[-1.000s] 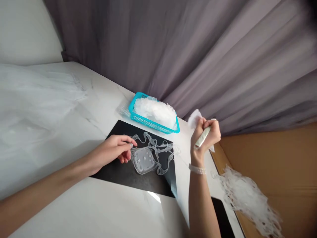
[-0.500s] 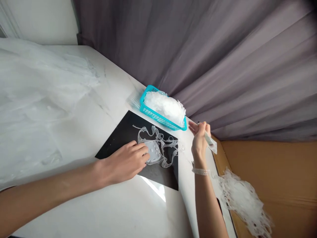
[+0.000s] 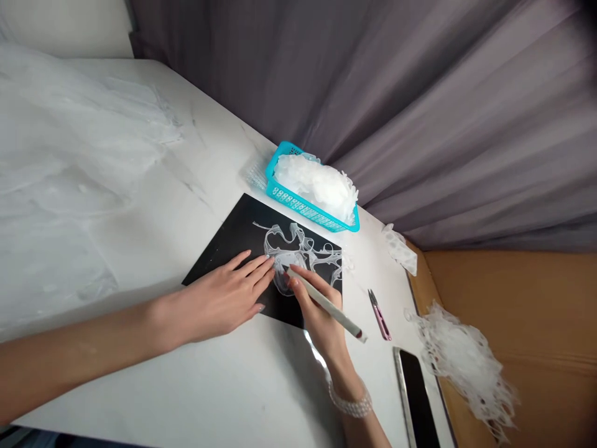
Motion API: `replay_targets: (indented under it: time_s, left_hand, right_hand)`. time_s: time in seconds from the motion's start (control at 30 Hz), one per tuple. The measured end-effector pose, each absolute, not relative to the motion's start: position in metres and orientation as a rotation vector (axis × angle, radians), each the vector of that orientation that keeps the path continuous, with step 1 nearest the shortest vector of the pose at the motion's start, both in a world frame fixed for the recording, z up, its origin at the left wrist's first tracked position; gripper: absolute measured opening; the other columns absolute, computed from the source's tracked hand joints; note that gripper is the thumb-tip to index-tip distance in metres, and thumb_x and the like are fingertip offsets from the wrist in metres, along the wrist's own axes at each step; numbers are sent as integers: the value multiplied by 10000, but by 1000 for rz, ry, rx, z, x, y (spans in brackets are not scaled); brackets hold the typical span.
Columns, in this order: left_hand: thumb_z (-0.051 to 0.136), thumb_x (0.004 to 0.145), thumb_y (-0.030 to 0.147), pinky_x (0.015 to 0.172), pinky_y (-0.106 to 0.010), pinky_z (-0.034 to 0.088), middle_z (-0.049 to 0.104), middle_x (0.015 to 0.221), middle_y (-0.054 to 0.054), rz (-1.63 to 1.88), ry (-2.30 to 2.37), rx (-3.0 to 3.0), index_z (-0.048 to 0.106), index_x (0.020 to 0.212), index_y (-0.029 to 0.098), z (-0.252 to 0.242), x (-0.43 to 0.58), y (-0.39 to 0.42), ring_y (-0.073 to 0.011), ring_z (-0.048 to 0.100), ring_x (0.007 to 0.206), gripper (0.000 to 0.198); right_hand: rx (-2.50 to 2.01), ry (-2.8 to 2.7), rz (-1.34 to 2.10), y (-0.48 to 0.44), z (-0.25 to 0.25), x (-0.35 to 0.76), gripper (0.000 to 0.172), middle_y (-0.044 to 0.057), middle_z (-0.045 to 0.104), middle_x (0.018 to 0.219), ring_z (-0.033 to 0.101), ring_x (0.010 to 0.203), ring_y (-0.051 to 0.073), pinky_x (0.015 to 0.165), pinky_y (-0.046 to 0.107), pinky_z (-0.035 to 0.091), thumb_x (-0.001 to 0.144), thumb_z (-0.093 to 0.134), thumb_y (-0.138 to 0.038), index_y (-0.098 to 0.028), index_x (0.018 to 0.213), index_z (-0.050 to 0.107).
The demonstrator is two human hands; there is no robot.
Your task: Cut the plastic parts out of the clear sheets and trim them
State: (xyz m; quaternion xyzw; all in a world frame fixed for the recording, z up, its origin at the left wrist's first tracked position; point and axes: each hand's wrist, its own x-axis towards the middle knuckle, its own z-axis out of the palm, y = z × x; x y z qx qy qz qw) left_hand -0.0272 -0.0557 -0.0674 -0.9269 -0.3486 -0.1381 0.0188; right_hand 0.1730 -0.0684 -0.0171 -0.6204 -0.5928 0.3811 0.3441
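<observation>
A sheer white lace piece with a rounded, denser panel and curling strips lies on the black mat. My left hand rests flat on the mat, fingers stretched out, their tips at the left edge of the rounded panel. In my right hand is a long, pale pen-like tool, pinched between thumb and fingers. Its narrow end points at the panel, close to my left fingertips. What kind of tip it has is too small to tell.
Behind the mat stands a turquoise basket heaped with white pieces. Thread snips, a phone and a small lace piece lie to the right. White lace hangs over the right edge. Sheer fabric covers the left side.
My right hand has come left and nearer, from beside the small lace piece at the table's right edge to the mat. My left hand has flattened out beside the panel.
</observation>
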Motion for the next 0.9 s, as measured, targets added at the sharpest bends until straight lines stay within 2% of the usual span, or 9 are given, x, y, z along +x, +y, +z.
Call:
replay_targets:
  time_s: [0.1,0.17,0.3,0.4,0.5,0.9]
  left_hand:
    - [327,1041,392,1179,-547,292,374,1577,-184,-344,-1016,-2832,447,1484,88,-67,-32,-54,-300,324,1484,550]
    - [309,1044,400,1169,-565,305,371,1581,-178,-311,-1017,-2814,447,1484,99,-66,-31,-55,-297,325,1483,551]
    - [315,1040,409,1143,-593,336,403,1562,-191,-249,-1053,-2789,442,1483,88,-62,-27,-58,-308,358,1463,561]
    - [322,1038,407,1134,-594,350,415,1555,-197,-238,-1062,-2771,439,1481,80,-59,-26,-59,-311,372,1452,563]
    - [328,1036,409,1126,-592,361,430,1544,-205,-236,-1057,-2766,457,1467,66,-58,-27,-59,-317,379,1446,565]
    - [361,1027,408,1114,-594,375,457,1526,-204,-190,-1045,-2770,471,1458,69,-52,-27,-60,-324,396,1432,560]
  right_hand:
    - [-1613,-1720,866,-73,-13,169,292,79,762,952,714,849,224,785,361,557,945,597,-372,-195,1113,757]
    - [-1592,-1831,761,-76,-11,166,286,84,757,934,709,817,211,752,348,556,967,562,-321,-177,1126,752]
    - [-1552,-1965,628,-77,-12,161,275,109,753,1010,712,854,203,776,333,563,979,536,-239,-151,1141,739]
    - [-1553,-2013,559,-74,-14,159,255,97,752,965,708,804,193,757,325,568,981,524,-210,-159,1097,745]
    - [-1531,-2042,522,-71,-12,157,237,84,756,979,717,834,194,778,325,575,979,520,-189,-178,1056,743]
    - [-1501,-2094,417,-69,-12,151,237,99,762,1059,735,940,221,851,360,598,975,506,-180,-186,1058,728]
